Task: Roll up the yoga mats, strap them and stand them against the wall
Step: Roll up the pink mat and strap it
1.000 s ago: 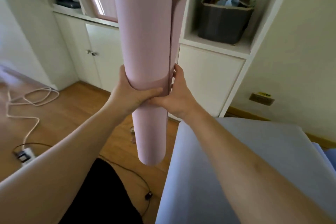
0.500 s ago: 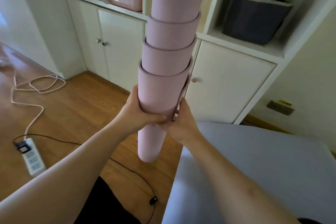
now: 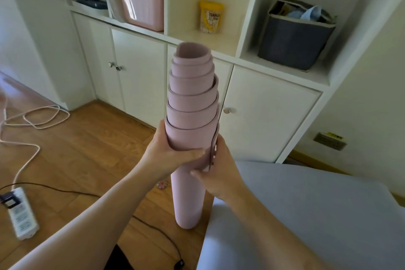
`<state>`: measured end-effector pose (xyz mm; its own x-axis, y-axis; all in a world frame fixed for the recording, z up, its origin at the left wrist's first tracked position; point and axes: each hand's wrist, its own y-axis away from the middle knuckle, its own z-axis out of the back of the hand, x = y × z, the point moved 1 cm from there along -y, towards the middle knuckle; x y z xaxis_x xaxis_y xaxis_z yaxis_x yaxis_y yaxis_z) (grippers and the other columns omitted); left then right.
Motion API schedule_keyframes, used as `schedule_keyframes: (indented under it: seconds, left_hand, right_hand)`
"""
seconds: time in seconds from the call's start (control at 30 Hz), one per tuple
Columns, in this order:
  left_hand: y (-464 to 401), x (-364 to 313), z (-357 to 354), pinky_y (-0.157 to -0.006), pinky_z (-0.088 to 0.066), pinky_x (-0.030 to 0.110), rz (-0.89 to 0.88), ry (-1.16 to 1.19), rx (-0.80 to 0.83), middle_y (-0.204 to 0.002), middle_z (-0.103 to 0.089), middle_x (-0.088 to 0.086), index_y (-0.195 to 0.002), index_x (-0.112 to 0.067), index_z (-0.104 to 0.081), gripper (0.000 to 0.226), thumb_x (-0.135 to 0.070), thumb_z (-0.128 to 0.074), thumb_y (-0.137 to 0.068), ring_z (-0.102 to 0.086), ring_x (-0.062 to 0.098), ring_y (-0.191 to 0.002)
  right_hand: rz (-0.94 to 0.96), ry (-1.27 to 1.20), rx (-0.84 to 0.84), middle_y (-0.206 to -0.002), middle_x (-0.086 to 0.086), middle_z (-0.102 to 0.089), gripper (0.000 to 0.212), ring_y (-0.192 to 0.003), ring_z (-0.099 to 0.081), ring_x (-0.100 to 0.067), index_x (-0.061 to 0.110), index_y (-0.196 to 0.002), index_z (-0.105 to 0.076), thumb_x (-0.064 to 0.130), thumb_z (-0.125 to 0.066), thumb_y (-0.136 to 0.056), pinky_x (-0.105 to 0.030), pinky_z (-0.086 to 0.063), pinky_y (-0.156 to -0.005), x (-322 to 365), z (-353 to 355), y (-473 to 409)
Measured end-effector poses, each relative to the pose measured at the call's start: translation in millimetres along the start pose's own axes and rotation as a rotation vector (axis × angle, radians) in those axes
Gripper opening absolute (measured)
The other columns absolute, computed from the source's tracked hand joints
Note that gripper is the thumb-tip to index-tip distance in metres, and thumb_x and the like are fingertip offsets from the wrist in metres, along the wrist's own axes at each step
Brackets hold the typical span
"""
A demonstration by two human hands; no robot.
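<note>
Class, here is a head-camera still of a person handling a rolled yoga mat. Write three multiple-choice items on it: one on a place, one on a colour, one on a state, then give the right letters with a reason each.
1. Where does the yellow-lidded jar stand?
A. In an open shelf compartment between the pink basket and the dark fabric bin
B. On the floor beside the power strip
C. On the grey bed

2. What colour is the yoga mat?
A. Dark blue
B. Pale pink
C. Green

3. How does the roll look?
A. Lying flat and unrolled
B. Evenly rolled and strapped
C. Upright, its inner layers telescoped upward in steps, no strap visible

Answers:
1 A: the jar sits in the middle cubby of the white shelf unit.
2 B: every layer is pale pink.
3 C: the left hand and right hand grip the outer wrap while stepped coils rise above it.
</note>
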<state>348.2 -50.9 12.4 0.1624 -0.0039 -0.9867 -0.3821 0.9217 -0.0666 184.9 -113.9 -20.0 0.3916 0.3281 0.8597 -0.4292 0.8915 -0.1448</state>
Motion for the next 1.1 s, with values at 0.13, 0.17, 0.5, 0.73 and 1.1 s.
schedule_keyframes:
  seconds: [0.13, 0.17, 0.5, 0.73, 1.1]
  left_hand:
    - [1.2, -5.7, -7.1, -0.070, -0.061, 0.023, -0.015, -0.031, -0.045, -0.119, -0.066, -0.015, -0.131, -0.041, -0.041, 0.098, -0.034, -0.104, -0.057, -0.067, 0.005, -0.105]
    - [0.7, -6.3, -8.2, -0.069, -0.060, 0.021, -0.023, -0.034, -0.040, -0.120, -0.065, -0.016, -0.132, -0.041, -0.038, 0.100, -0.036, -0.104, -0.057, -0.067, 0.004, -0.105]
    - [-2.1, -1.4, -19.0, -0.083, -0.058, 0.027, -0.059, -0.134, 0.035, -0.128, -0.057, -0.029, -0.141, -0.054, -0.032, 0.114, -0.047, -0.103, -0.052, -0.059, -0.003, -0.115]
    - [-6.0, -1.8, -22.0, -0.086, -0.056, 0.030, -0.037, -0.197, 0.035, -0.133, -0.052, -0.026, -0.146, -0.050, -0.033, 0.118, -0.053, -0.101, -0.049, -0.055, 0.002, -0.120]
    - [-4.9, -12.9, -29.2, -0.095, -0.053, 0.038, 0.056, -0.239, 0.052, -0.141, -0.042, -0.013, -0.152, -0.045, -0.027, 0.128, -0.050, -0.102, -0.048, -0.048, 0.013, -0.126]
  right_hand:
    - [0.106, -0.094, -0.047, -0.124, 0.024, -0.064, 0.081, -0.116, -0.066, -0.007, 0.054, -0.131, -0.047, 0.014, -0.086, -0.072, -0.036, -0.062, -0.091, 27.8, 19.7, -4.9]
    - [0.118, -0.114, -0.042, -0.119, 0.024, -0.065, 0.079, -0.113, -0.067, -0.008, 0.055, -0.125, -0.049, 0.004, -0.078, -0.073, -0.037, -0.062, -0.090, 32.8, 24.3, -5.7]
    - [-0.125, -0.450, 0.112, -0.095, 0.025, -0.078, 0.043, -0.091, -0.072, 0.008, 0.039, -0.112, -0.075, 0.060, -0.038, -0.107, -0.024, -0.056, -0.082, 119.0, 85.8, -21.2]
    - [-0.311, -0.388, 0.158, -0.135, 0.011, -0.070, 0.070, -0.125, -0.064, -0.020, 0.046, -0.130, -0.071, 0.089, -0.061, -0.075, -0.062, -0.045, -0.106, 135.0, 96.0, -39.5]
    - [-0.415, -0.391, 0.051, -0.127, 0.007, -0.070, 0.029, -0.122, -0.062, -0.018, 0.030, -0.114, -0.075, 0.053, -0.065, -0.099, -0.052, -0.052, -0.102, 107.9, 90.4, -42.7]
